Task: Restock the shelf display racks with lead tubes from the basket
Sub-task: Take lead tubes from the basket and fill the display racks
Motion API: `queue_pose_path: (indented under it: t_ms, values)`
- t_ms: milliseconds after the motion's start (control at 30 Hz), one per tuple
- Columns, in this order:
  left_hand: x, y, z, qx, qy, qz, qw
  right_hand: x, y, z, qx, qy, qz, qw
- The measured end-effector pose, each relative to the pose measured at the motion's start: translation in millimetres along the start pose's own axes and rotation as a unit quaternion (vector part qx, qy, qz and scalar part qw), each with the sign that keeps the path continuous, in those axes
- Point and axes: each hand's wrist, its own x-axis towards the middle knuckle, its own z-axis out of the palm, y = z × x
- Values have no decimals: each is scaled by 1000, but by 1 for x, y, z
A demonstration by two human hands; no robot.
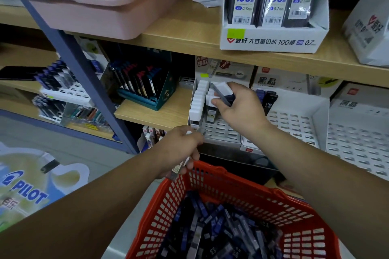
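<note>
A red plastic basket (212, 176) at the bottom holds several dark and blue lead tubes (221, 231). My right hand (240, 107) grips a few white-capped lead tubes (221, 90) over the white slotted display rack (223, 130) on the lower shelf. Two rows of white-capped tubes (199, 99) stand in the rack's left slots. My left hand (179, 149) holds a lead tube (179, 169) just above the basket's far left rim.
More white slotted racks (294, 122) stand to the right with a few dark tubes at the back. A boxed display of 0.7 mm leads (271, 40) and a pink tub (94, 6) sit on the upper shelf. A blue shelf post (88, 82) rises at left.
</note>
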Motion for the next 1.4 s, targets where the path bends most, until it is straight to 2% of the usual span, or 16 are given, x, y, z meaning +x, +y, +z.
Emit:
queue_pose_path:
  t_ms: [100, 233, 367, 467, 567, 700, 867, 1033, 1233, 1300, 1400]
  values:
    - [-3, 2, -3, -21, -14, 4, 1000, -1, 3, 0, -51, -13, -18, 998]
    - [-8, 7, -9, -60, -46, 13, 997, -3, -2, -2, -65, -41, -14, 997]
    - [-16, 12, -14, -68, -60, 19, 996, -11, -17, -12, 15, -44, 37, 998]
    - [-20, 18, -14, -84, -77, 21, 993, -19, -36, -29, 156, -127, 119, 972]
    - [-25, 23, -12, -91, -93, 47, 990, -28, -48, -43, 186, -182, 166, 951]
    - [-31, 30, -8, -108, -94, 66, 988, -37, -50, -56, 216, -152, 213, 941]
    - [-28, 25, -15, -113, 13, 23, 993, -54, -42, -73, 281, -70, 216, 933]
    - [-29, 28, -9, -183, -9, -24, 983, -65, -39, -75, 262, -118, 165, 943]
    - [-22, 30, -12, -228, 49, -1, 972, -70, -41, -76, 243, -240, 144, 929]
    - [-23, 31, -13, -181, 53, 24, 982, -68, -39, -73, 263, -200, 169, 929]
    - [-30, 33, -8, -105, 16, 69, 992, -63, -34, -66, 266, -136, 202, 932]
